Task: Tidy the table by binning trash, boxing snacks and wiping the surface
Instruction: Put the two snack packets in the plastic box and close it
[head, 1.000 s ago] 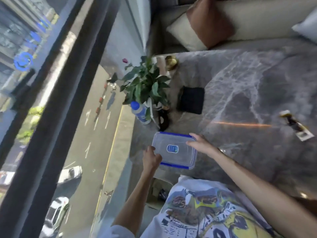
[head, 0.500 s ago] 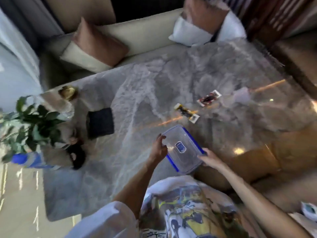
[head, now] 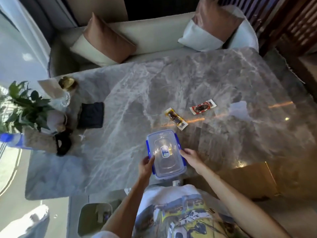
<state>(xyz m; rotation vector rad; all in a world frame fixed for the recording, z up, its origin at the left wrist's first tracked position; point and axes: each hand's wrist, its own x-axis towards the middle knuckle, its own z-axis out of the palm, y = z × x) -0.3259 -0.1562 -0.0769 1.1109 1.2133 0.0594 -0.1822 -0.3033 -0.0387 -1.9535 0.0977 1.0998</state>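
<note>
A clear plastic box [head: 165, 153] with blue clips and a lid sits near the front edge of the grey marble table [head: 171, 86]. My left hand [head: 145, 166] grips its left side and my right hand [head: 191, 158] grips its right side. Just beyond the box lies a yellow snack packet [head: 175, 118]. A red snack packet [head: 203, 107] lies further right, with a pale scrap [head: 239, 108] beside it. A dark folded cloth [head: 91, 115] rests at the left of the table.
At the table's left end stand a potted plant [head: 25, 107], a blue-capped bottle [head: 8, 139], a furry object [head: 39, 140] and a black item [head: 62, 143]. A bin [head: 94, 217] is on the floor in front. A brown cardboard box [head: 248, 179] is at right. Cushions line the sofa behind.
My view swung from the window at the left over to the whole table. Both hands carried the clear box rightward and turned it lengthways.
</note>
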